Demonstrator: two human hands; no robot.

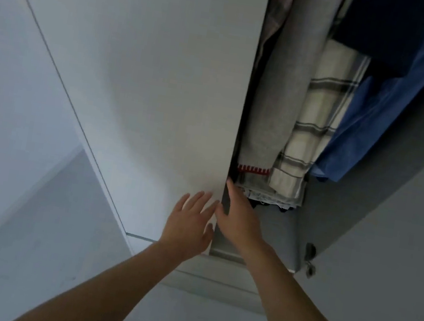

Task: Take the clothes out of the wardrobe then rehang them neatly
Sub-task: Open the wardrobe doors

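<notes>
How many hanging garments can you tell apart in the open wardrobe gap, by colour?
Pinkish: 1, pinkish garment at the far left of the gap
Grey: 1, grey garment with red stitching at its hem
Cream with grey checks: 1, checked garment
Blue: 1, blue garment
Dark navy: 1, navy garment
Total: 5; more may hang hidden behind.

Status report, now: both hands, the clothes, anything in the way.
Left hand open, flat on the closed door. Right hand open, at that door's edge. Clothes hanging inside, none held. The door covers part of the wardrobe.
</notes>
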